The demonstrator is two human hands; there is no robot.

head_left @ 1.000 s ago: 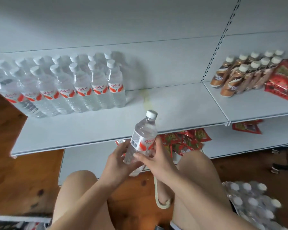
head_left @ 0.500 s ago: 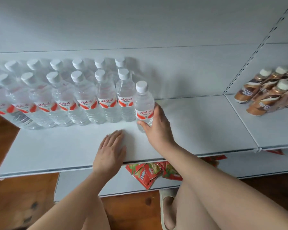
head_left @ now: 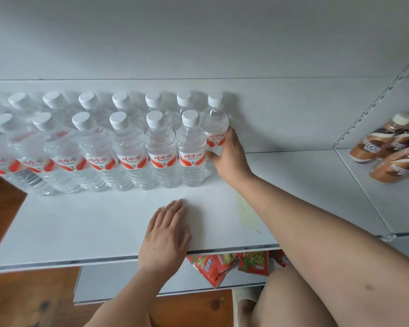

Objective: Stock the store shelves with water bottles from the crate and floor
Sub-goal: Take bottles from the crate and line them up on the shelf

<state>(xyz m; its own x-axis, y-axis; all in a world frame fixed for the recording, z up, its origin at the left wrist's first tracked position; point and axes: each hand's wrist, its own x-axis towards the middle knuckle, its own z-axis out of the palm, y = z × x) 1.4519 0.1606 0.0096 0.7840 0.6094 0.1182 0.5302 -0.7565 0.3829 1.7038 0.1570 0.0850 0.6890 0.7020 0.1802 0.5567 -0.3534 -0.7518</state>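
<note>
Right hand (head_left: 229,159) pushed one bottle (head_left: 215,123) back; six front caps (head_left: 118,120) show.

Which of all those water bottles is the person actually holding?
The back-row bottle at the far right end: the right hand grips it at its label, while the others stand untouched.

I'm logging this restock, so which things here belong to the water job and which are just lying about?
Job: water bottle gripped by the right hand; stocked rows of water bottles; white shelf, left hand flat on it.
Lying about: coffee bottles on the next shelf; red snack packets on the shelf below.
</note>
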